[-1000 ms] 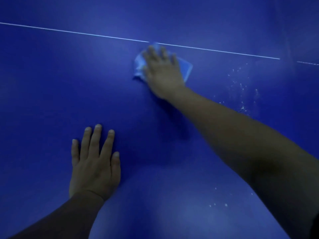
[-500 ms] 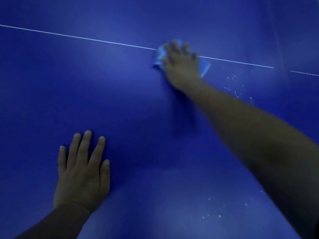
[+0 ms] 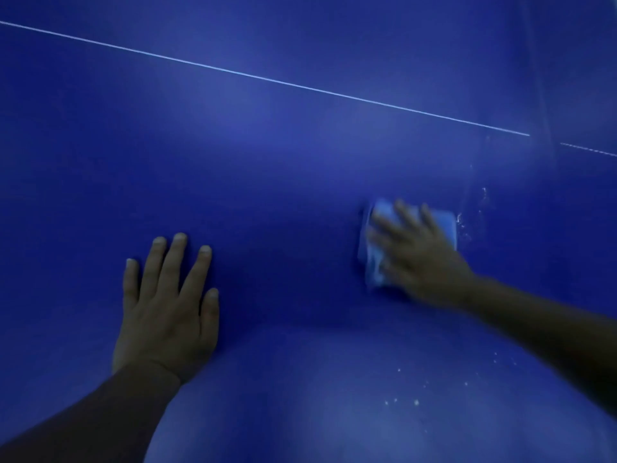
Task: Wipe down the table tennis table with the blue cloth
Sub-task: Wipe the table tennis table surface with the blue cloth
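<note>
The deep blue, smooth-topped table tennis table (image 3: 300,168) fills the whole view, and a thin white painted line (image 3: 267,80) runs across its far part from upper left down to the right; I take that line as the landmark for everything else. Well on the near side of the line, towards the left, the left hand (image 3: 167,309) lies flat on the tabletop with its fingers straight and slightly spread, holding nothing; it looks placed there as a prop, taking the person's weight while the other arm reaches out. Also on the near side of the line, further right and a little closer to it than the left hand is, the right hand (image 3: 420,259) presses down on the folded light blue cloth (image 3: 377,228), fingers stretched out over it rather than curled round it, which suits pushing a flat pad across a surface. The hand and cloth are blurred, so I judge that a wiping stroke is in progress. The cloth lies flat against the table under the palm, its edges showing on the left and beyond the fingertips. Just right of the cloth, below the line's right end, small white specks (image 3: 465,225) dot the surface, and more pale specks (image 3: 415,402) lie much nearer the person, far from the line; both patches appear not yet wiped.
</note>
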A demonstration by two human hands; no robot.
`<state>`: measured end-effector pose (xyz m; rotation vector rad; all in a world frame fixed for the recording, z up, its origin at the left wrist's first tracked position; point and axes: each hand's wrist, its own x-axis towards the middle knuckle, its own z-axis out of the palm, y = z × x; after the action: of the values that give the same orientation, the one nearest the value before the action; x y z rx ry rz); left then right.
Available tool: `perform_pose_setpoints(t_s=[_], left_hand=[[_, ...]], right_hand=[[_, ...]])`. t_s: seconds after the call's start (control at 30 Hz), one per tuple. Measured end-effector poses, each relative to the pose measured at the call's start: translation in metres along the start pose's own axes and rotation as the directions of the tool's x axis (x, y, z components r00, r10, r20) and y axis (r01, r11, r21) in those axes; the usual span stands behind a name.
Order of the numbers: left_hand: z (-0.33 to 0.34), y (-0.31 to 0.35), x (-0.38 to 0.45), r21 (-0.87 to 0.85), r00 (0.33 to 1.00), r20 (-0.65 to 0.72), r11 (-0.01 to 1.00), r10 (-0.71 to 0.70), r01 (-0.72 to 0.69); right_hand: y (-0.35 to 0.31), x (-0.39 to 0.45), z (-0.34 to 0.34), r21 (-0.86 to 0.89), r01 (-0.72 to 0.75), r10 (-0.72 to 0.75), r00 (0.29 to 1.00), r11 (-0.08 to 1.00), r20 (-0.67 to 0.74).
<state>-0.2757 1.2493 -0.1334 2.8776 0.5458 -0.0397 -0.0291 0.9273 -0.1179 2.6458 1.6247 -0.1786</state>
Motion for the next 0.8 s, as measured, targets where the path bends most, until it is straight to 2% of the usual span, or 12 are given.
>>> perform_pose_setpoints(t_s=[0.1, 0.17, 0.27, 0.33, 0.43, 0.5, 0.57, 0.6, 0.63, 0.7, 0.73, 0.8], left_hand=[[0.000, 0.000, 0.000, 0.000, 1.000, 0.001, 1.000, -0.002, 0.002], [0.000, 0.001, 0.000, -0.001, 1.000, -0.005, 1.000, -0.007, 0.007], [-0.001, 0.001, 0.000, -0.018, 1.000, -0.007, 1.000, -0.006, 0.005], [-0.001, 0.000, 0.001, -0.025, 1.000, 0.005, 1.000, -0.005, 0.005], [-0.001, -0.001, 0.002, -0.024, 1.000, 0.017, 1.000, -0.011, 0.011], [-0.002, 0.000, 0.002, -0.023, 1.000, 0.017, 1.000, -0.012, 0.013], [-0.003, 0.002, 0.002, -0.021, 1.000, 0.013, 1.000, -0.017, 0.017], [-0.005, 0.003, 0.003, -0.020, 1.000, 0.013, 1.000, -0.020, 0.020], [-0.005, 0.004, 0.003, -0.020, 1.000, 0.014, 1.000, -0.021, 0.021], [-0.004, 0.005, 0.002, -0.013, 1.000, 0.005, 1.000, -0.028, 0.028], [-0.004, 0.006, 0.001, 0.002, 1.000, 0.002, 1.000, -0.025, 0.025], [-0.005, 0.007, -0.002, 0.046, 1.000, 0.018, 0.999, -0.020, 0.019]], right_hand=[[0.056, 0.076, -0.013, 0.086, -0.435, 0.440, 0.897, 0.896, -0.048], [0.061, 0.089, -0.011, 0.103, -0.512, 0.519, 0.852, 0.853, -0.072], [0.020, 0.053, 0.001, 0.066, -0.430, 0.435, 0.893, 0.900, -0.115], [-0.041, -0.002, 0.010, 0.053, -0.344, 0.348, 0.933, 0.937, -0.094], [-0.147, -0.106, 0.021, 0.038, -0.038, 0.040, 0.998, 0.999, -0.054], [-0.164, -0.139, 0.020, 0.052, 0.185, -0.186, 0.982, 0.981, 0.023], [-0.137, -0.124, 0.018, 0.002, 0.247, -0.247, 0.968, 0.969, 0.043], [-0.119, -0.105, 0.019, -0.016, 0.144, -0.144, 0.990, 0.989, 0.003], [-0.102, -0.086, 0.018, 0.015, -0.046, 0.046, 0.998, 0.999, -0.044], [-0.081, -0.060, 0.013, 0.116, -0.419, 0.429, 0.900, 0.900, -0.079], [-0.083, -0.057, 0.013, 0.156, -0.520, 0.536, 0.840, 0.840, -0.084], [-0.112, -0.073, 0.018, 0.169, -0.561, 0.581, 0.808, 0.810, -0.102]])
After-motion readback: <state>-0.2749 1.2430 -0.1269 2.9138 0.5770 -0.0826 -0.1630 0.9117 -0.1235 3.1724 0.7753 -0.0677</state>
